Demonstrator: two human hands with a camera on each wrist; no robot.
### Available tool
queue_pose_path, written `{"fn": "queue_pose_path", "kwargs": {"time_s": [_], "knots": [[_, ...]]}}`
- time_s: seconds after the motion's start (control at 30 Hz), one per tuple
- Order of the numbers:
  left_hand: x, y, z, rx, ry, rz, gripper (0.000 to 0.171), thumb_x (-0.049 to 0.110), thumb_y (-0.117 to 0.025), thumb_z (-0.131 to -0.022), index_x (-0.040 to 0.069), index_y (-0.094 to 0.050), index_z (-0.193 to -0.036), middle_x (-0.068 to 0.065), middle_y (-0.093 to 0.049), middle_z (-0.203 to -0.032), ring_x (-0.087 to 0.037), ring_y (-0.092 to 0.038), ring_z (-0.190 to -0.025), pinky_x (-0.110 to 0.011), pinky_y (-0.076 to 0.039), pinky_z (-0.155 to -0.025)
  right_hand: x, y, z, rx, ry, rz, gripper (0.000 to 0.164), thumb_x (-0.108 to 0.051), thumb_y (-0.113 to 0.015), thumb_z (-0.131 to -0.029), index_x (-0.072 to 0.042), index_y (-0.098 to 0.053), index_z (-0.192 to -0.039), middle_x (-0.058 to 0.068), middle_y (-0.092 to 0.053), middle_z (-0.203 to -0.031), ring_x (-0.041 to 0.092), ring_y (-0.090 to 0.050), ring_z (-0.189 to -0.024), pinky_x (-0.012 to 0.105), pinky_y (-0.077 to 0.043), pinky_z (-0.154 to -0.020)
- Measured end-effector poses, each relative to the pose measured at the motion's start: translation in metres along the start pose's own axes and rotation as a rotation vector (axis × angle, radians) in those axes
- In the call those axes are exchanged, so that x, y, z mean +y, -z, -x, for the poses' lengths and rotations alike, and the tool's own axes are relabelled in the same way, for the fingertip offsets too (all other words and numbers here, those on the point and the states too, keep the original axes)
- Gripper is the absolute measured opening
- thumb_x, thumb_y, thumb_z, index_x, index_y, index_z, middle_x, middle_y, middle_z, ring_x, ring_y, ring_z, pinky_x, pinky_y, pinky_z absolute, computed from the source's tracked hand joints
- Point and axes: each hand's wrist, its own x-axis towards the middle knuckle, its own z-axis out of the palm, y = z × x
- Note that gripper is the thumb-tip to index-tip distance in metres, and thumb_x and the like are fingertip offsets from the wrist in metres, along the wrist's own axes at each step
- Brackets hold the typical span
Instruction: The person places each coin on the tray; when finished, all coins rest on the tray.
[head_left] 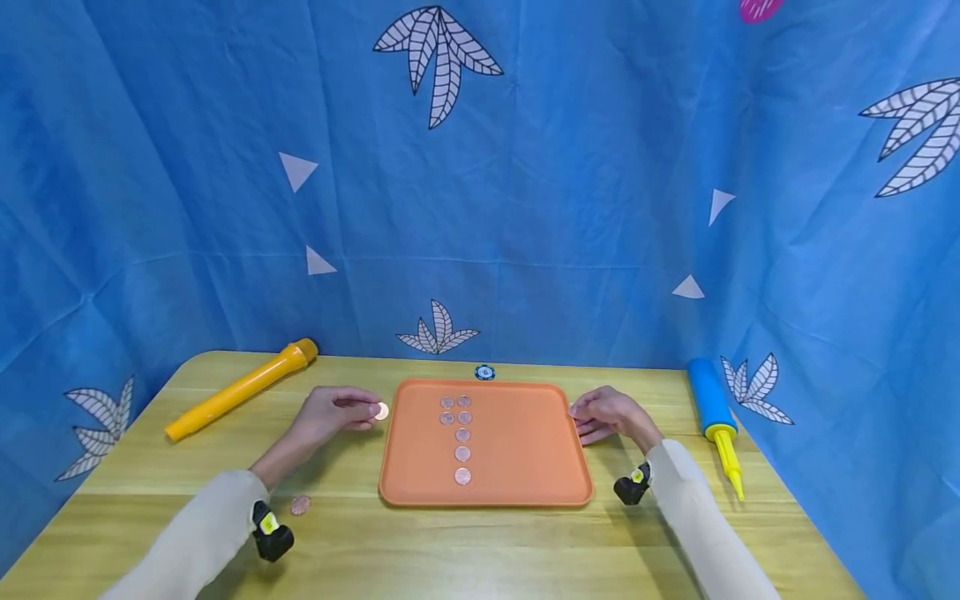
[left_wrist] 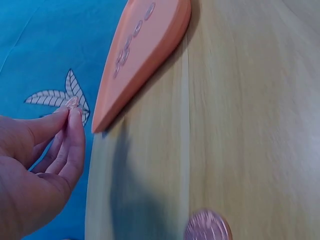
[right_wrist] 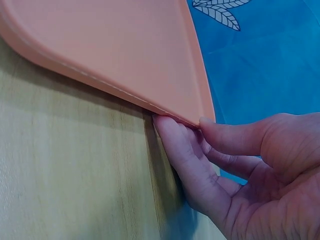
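Between thumb and fingertips, my left hand (head_left: 339,410) pinches a coin (head_left: 382,411) just off the left side of the orange tray (head_left: 525,492). The left wrist view shows that coin (left_wrist: 72,103) at the fingertips, overlapping the cloth's leaf print. My right hand (head_left: 609,413) holds the tray's right edge near the far corner. In the right wrist view its thumb (right_wrist: 232,137) lies on the rim and the other fingers sit against the underside. Several copper coins (head_left: 462,453) lie on the tray's left half, in one long column and a short one beside it.
Another coin (head_left: 300,505) lies on the wooden table (head_left: 480,554) near my left wrist. A yellow microphone-shaped tube (head_left: 243,389) rests at the left, and a blue and yellow hand pump (head_left: 716,421) at the right. Behind the tray sits a blue chip (head_left: 485,372), before the blue cloth (head_left: 525,317).
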Motion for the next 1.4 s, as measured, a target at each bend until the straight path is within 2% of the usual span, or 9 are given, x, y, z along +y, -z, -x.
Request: {"fn": "queue_pose_path", "kwargs": {"time_s": [0.1, 0.3, 0.5, 0.67, 1.03, 1.4], "knots": [[0.004, -0.012, -0.004, 0.000, 0.002, -0.025, 0.031, 0.004, -0.074, -0.097, -0.014, -0.069, -0.122, -0.020, -0.077, -0.106, -0.018, -0.077, -0.086, -0.040, -0.064, -0.084, 0.001, 0.000, 0.000, 0.006, -0.004, -0.007, 0.015, -0.003, -0.058, -0.105, 0.008, -0.066, -0.112, 0.007, -0.068, -0.082, 0.016, -0.071, -0.073, 0.039, -0.065, -0.077], [0.009, -0.035, -0.006, -0.039, -0.020, -0.096, 0.024, -0.001, -0.072, -0.096, -0.013, -0.072, -0.117, -0.024, -0.077, -0.106, -0.028, -0.078, -0.085, -0.040, -0.064, -0.080, 0.001, -0.001, 0.000, 0.010, 0.001, -0.004, 0.015, -0.003, -0.059, -0.105, 0.007, -0.067, -0.110, 0.007, -0.069, -0.081, 0.017, -0.072, -0.072, 0.040, -0.065, -0.077], [0.011, -0.056, -0.008, -0.036, -0.038, -0.187, 0.016, -0.005, -0.069, -0.097, -0.010, -0.075, -0.111, -0.020, -0.076, -0.103, -0.017, -0.074, -0.078, -0.032, -0.064, -0.074, -0.002, -0.002, -0.001, 0.023, -0.002, 0.012, 0.014, -0.004, -0.059, -0.105, 0.007, -0.068, -0.109, 0.007, -0.068, -0.081, 0.017, -0.071, -0.072, 0.039, -0.066, -0.077], [0.010, -0.071, -0.011, -0.025, -0.015, -0.201, 0.014, -0.008, -0.069, -0.096, -0.008, -0.076, -0.108, -0.017, -0.074, -0.100, -0.018, -0.073, -0.076, -0.033, -0.065, -0.072, -0.004, -0.002, 0.000, 0.021, -0.007, 0.017, 0.015, -0.004, -0.059, -0.105, 0.008, -0.066, -0.111, 0.007, -0.068, -0.080, 0.016, -0.071, -0.071, 0.040, -0.065, -0.077], [-0.003, -0.088, -0.017, -0.032, -0.015, -0.141, 0.014, -0.014, -0.067, -0.092, -0.011, -0.073, -0.104, -0.017, -0.072, -0.088, -0.022, -0.075, -0.072, -0.035, -0.065, -0.067, -0.004, -0.006, 0.000, 0.039, -0.016, 0.003, 0.011, 0.001, -0.058, -0.104, 0.008, -0.066, -0.107, 0.007, -0.067, -0.078, 0.016, -0.071, -0.070, 0.041, -0.066, -0.076], [-0.004, -0.095, -0.021, -0.008, 0.012, -0.197, 0.006, -0.009, -0.072, -0.091, -0.006, -0.075, -0.095, -0.014, -0.073, -0.082, -0.019, -0.073, -0.068, -0.032, -0.064, -0.062, -0.003, -0.006, 0.000, 0.034, -0.014, 0.004, 0.012, 0.000, -0.058, -0.104, 0.007, -0.067, -0.107, 0.006, -0.068, -0.078, 0.016, -0.071, -0.070, 0.039, -0.066, -0.074]]}}
